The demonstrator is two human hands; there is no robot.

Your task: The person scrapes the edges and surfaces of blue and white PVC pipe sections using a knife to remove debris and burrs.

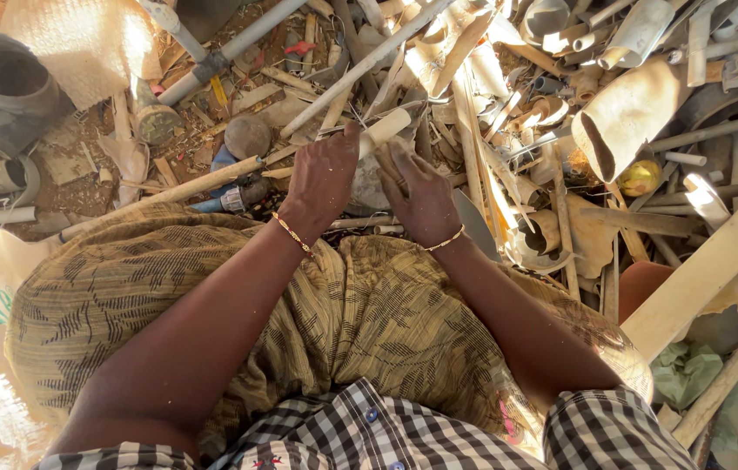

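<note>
Both hands are mid-sort over the scrap pile (508, 130), the left hand (324, 178) and right hand (421, 196) closed around a short pale pipe piece (384, 128), which next wants a firm grip

Scrapyard: heaped broken plastic pipes (560, 96) everywhere.

The near end of the short pale pipe (384, 128) was hidden inside the left hand (324, 178), and what the right hand (421, 196) gripped could not be made out. The dark pot (3, 83) at far left was cut by the edge.
</note>
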